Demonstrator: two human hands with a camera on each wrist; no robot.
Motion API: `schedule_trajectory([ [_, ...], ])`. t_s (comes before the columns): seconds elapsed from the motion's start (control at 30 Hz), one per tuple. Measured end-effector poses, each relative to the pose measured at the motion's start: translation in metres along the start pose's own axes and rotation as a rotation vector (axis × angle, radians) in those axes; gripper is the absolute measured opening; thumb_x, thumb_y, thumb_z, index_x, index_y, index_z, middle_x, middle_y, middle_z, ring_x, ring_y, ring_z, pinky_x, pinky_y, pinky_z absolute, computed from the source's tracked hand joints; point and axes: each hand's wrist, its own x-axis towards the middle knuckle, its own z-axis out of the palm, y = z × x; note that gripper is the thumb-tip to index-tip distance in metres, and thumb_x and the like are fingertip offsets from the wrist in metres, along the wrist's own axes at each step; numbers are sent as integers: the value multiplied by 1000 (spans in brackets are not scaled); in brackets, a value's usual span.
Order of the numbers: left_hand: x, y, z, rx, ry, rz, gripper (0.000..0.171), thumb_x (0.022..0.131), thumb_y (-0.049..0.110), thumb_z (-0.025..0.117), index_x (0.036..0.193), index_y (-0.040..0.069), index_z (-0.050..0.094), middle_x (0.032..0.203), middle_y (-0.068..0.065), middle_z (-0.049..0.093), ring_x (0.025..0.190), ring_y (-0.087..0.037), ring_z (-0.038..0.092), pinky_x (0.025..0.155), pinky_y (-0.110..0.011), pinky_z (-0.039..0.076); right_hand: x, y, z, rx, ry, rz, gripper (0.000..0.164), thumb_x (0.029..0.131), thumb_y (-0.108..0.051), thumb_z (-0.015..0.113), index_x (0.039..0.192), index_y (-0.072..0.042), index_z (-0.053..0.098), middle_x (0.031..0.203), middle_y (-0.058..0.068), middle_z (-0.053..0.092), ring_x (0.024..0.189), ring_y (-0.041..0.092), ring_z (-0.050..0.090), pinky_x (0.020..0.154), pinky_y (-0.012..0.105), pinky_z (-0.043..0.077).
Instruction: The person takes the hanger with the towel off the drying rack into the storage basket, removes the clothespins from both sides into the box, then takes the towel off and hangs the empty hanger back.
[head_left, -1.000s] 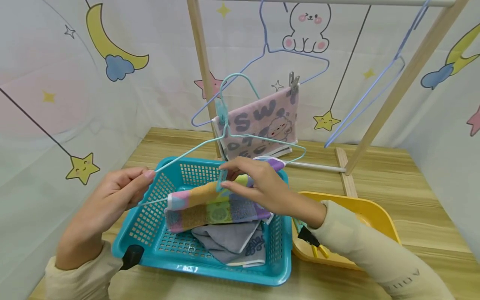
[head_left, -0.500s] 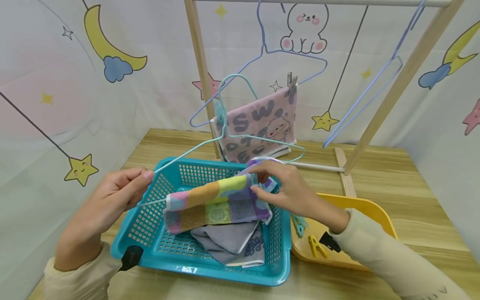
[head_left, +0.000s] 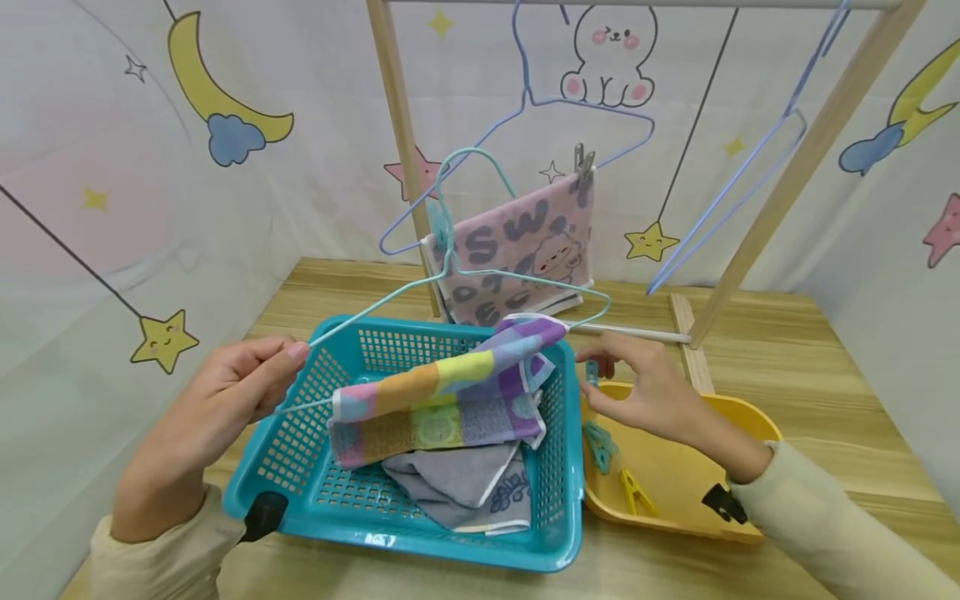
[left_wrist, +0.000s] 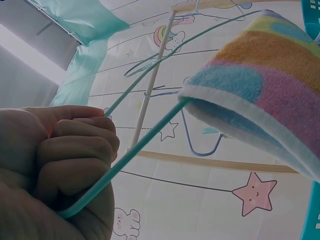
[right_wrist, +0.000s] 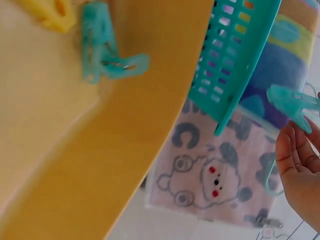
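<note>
My left hand [head_left: 198,412] grips the left end of a mint-green clothes hanger [left_wrist: 145,141], whose hook points up. A small checked, multicolored towel [head_left: 408,386] is folded over the hanger's lower bar. To the right of this towel, my right hand [head_left: 648,387] pinches a teal clothespin [right_wrist: 287,100] between thumb and fingers. That clothespin is apart from the towel, above the yellow tray's far left corner. Beneath the hanger, a grey towel [head_left: 472,483] lies in the teal basket [head_left: 420,546].
The yellow tray [head_left: 697,467] right of the basket holds teal clothespins [head_left: 600,446] and a yellow clothespin [head_left: 633,492]. Behind, a pink towel [head_left: 517,250] hangs clipped on a blue hanger [head_left: 592,104] from a wooden-post rack [head_left: 757,225]. Another blue hanger [head_left: 720,208] hangs at right.
My right hand has slid the clothespin rightward along the towel's top edge, then past its right end. The left hand and hanger have stayed nearly still.
</note>
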Motion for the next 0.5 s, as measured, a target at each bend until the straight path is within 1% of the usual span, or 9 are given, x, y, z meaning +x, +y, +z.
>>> schedule_trajectory([
  [0.1, 0, 1, 0, -2, -1, -2, 34, 100, 7, 36, 66, 8, 39, 52, -1, 26, 43, -16, 27, 36, -28, 25, -9, 7, -7, 2, 12, 12, 25, 73, -10, 70, 96, -17, 62, 79, -7, 57, 67, 10, 50, 61, 20, 41],
  [0.23, 1, 1, 1, -7, -1, -5, 34, 100, 8, 36, 66, 8, 38, 52, -1, 25, 43, -16, 26, 37, -28, 25, -14, 12, -11, -14, 35, 18, 25, 72, -9, 71, 93, -20, 61, 75, -9, 54, 66, 8, 49, 61, 18, 39],
  [0.37, 1, -1, 1, -15, 4, -8, 35, 100, 8, 35, 65, 8, 36, 53, -1, 25, 43, -16, 26, 37, -29, 24, -10, 11, -11, -14, 52, 3, 25, 73, -8, 70, 92, -21, 61, 76, -11, 52, 69, 5, 48, 63, 19, 40],
  [0.5, 1, -2, 1, -22, 4, -4, 36, 100, 7, 35, 64, 8, 35, 53, 0, 25, 43, -17, 25, 37, -29, 23, 0, 5, -5, 18, 80, -69, 26, 75, -4, 69, 94, -20, 61, 78, -10, 53, 70, 6, 47, 63, 20, 40],
])
